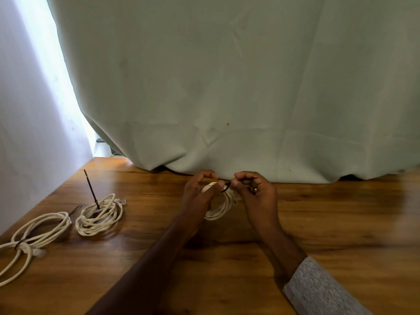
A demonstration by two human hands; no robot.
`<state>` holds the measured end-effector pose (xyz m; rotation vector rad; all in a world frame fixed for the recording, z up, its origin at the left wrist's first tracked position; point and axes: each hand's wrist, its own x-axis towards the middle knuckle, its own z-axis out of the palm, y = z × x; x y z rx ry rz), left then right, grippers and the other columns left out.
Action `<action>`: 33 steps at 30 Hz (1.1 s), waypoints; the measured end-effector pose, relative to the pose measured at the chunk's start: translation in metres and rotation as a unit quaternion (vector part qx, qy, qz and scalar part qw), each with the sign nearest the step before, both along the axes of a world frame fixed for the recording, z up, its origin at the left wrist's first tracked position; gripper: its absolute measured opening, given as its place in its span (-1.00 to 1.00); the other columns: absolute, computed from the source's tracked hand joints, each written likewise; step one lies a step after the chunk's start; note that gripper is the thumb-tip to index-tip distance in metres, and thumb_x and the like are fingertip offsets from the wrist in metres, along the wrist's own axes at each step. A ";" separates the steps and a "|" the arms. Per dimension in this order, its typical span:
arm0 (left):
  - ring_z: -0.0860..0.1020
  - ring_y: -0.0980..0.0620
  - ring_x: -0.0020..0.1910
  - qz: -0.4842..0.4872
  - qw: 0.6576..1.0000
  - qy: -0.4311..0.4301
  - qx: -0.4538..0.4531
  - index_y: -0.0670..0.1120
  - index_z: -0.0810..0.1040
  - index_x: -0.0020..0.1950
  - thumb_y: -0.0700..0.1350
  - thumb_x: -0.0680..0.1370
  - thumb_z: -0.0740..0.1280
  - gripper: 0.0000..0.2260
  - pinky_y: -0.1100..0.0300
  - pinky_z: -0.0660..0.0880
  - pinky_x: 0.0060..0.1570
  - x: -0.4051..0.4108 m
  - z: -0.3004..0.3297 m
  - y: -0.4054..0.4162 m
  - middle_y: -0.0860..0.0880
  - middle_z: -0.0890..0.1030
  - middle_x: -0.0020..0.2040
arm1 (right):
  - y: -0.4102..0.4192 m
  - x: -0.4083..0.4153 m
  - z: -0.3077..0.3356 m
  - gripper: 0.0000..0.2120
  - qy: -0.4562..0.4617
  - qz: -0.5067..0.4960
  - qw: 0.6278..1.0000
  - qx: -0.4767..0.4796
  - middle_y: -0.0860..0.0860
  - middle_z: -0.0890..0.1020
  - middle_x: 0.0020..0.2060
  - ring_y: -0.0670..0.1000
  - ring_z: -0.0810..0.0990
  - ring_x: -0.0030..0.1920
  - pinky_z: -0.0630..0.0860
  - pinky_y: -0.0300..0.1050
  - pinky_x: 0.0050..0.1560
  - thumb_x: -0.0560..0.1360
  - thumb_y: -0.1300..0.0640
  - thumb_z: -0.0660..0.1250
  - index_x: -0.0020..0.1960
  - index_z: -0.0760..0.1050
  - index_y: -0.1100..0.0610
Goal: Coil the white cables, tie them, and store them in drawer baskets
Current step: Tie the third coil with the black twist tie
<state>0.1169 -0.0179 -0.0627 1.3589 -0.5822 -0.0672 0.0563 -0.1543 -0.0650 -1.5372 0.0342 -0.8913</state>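
Observation:
A small coil of white cable point(223, 206) stands between my hands over the wooden table point(227, 246). My left hand point(198, 194) grips the coil's top and left side. My right hand point(254, 192) pinches a thin black tie point(226, 187) that loops over the top of the coil. A clear plug shows at the coil's right side. To the left lies a second coil point(100, 215) with a black tie sticking upright out of it. A third, looser coil point(34, 235), bound by a dark tie, lies at the far left edge.
A pale green curtain point(227, 87) hangs down to the table's back edge right behind my hands. A white wall point(27, 133) borders the table on the left. No drawer or basket is in view.

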 end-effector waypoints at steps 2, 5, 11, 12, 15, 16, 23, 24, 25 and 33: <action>0.50 0.11 -0.42 -0.018 0.999 -0.031 0.008 -0.18 0.54 0.08 -0.22 0.54 0.41 -0.85 0.26 0.35 -0.49 0.001 0.000 0.003 -0.03 0.62 -0.29 | -0.002 -0.001 0.002 -0.86 -0.002 0.007 1.000 0.024 0.05 0.71 -0.21 -0.02 0.69 -0.16 0.60 -0.19 -0.12 0.50 0.36 0.44 -0.03 0.65 0.15; 0.46 0.13 -0.44 -0.017 0.997 -0.069 0.032 -0.18 0.55 0.02 -0.21 0.60 0.35 -0.95 0.23 0.35 -0.49 0.002 -0.004 0.003 0.03 0.59 -0.31 | -0.002 -0.002 0.003 -0.91 0.001 0.009 1.000 0.020 0.04 0.73 -0.21 -0.04 0.70 -0.16 0.60 -0.22 -0.13 0.51 0.32 0.43 -0.04 0.67 0.17; 0.43 0.16 -0.45 -0.002 0.996 -0.066 0.066 -0.11 0.55 -0.11 -0.16 0.64 0.29 -0.86 0.24 0.36 -0.46 0.003 -0.012 -0.003 0.08 0.51 -0.36 | 0.000 0.000 0.001 -0.87 0.033 0.005 0.999 -0.020 0.02 0.71 -0.25 -0.10 0.66 -0.25 0.55 -0.27 -0.25 0.50 0.36 0.44 -0.07 0.67 0.15; 0.46 0.20 -0.42 0.001 0.995 -0.072 0.070 -0.09 0.56 -0.12 -0.17 0.64 0.30 -0.86 0.29 0.37 -0.42 0.003 -0.013 -0.004 0.09 0.52 -0.33 | -0.001 0.000 0.000 -0.86 0.037 -0.002 0.999 -0.035 0.02 0.72 -0.24 -0.08 0.67 -0.23 0.56 -0.24 -0.24 0.49 0.36 0.44 -0.07 0.67 0.14; 0.55 0.19 -0.31 0.009 0.994 -0.088 0.071 -0.17 0.57 -0.08 -0.22 0.57 0.38 -0.95 0.32 0.43 -0.33 0.006 -0.013 -0.006 0.01 0.60 -0.22 | -0.002 0.000 -0.001 -0.88 0.042 -0.023 0.996 -0.079 -0.02 0.72 -0.21 -0.06 0.69 -0.16 0.63 -0.13 -0.16 0.51 0.32 0.43 -0.06 0.67 0.13; 0.56 0.18 -0.31 0.009 0.994 -0.091 0.067 -0.22 0.57 -0.08 -0.23 0.56 0.40 -0.93 0.31 0.44 -0.34 0.007 -0.013 -0.006 0.01 0.61 -0.22 | -0.002 -0.001 -0.001 -0.88 0.040 -0.026 0.995 -0.090 -0.04 0.72 -0.20 -0.06 0.69 -0.15 0.64 -0.12 -0.14 0.52 0.31 0.43 -0.06 0.67 0.12; 0.35 0.06 -0.43 0.021 0.997 -0.071 0.026 -0.21 0.38 -0.26 -0.10 0.65 0.28 -0.67 0.27 0.30 -0.47 0.008 -0.012 -0.006 -0.10 0.39 -0.37 | 0.001 -0.001 -0.003 -0.92 0.021 -0.032 0.991 -0.125 -0.01 0.69 -0.21 -0.04 0.67 -0.17 0.61 -0.13 -0.17 0.54 0.33 0.40 -0.06 0.63 0.18; 0.35 0.07 -0.44 0.040 0.996 -0.071 0.031 -0.20 0.38 -0.27 -0.11 0.65 0.28 -0.68 0.25 0.30 -0.47 0.009 -0.013 -0.007 -0.07 0.39 -0.38 | 0.002 -0.001 -0.003 -0.92 0.020 -0.034 0.990 -0.134 -0.03 0.68 -0.22 -0.06 0.67 -0.18 0.60 -0.16 -0.19 0.54 0.33 0.40 -0.06 0.62 0.18; 0.36 0.10 -0.44 0.052 0.996 -0.065 0.032 -0.17 0.39 -0.28 -0.13 0.65 0.28 -0.69 0.26 0.31 -0.48 0.010 -0.014 -0.007 -0.04 0.40 -0.40 | 0.003 -0.001 -0.003 -0.92 0.019 -0.038 0.989 -0.145 -0.05 0.68 -0.23 -0.08 0.66 -0.18 0.57 -0.21 -0.20 0.54 0.33 0.40 -0.06 0.61 0.18; 0.40 0.19 -0.40 0.056 0.988 -0.131 0.057 -0.03 0.38 -0.29 -0.13 0.64 0.29 -0.69 0.21 0.36 -0.39 0.012 -0.015 -0.010 0.11 0.44 -0.39 | 0.003 -0.004 0.001 -0.94 0.000 -0.070 0.985 -0.157 -0.02 0.67 -0.20 -0.05 0.68 -0.17 0.62 -0.02 -0.18 0.60 0.27 0.33 -0.05 0.51 0.17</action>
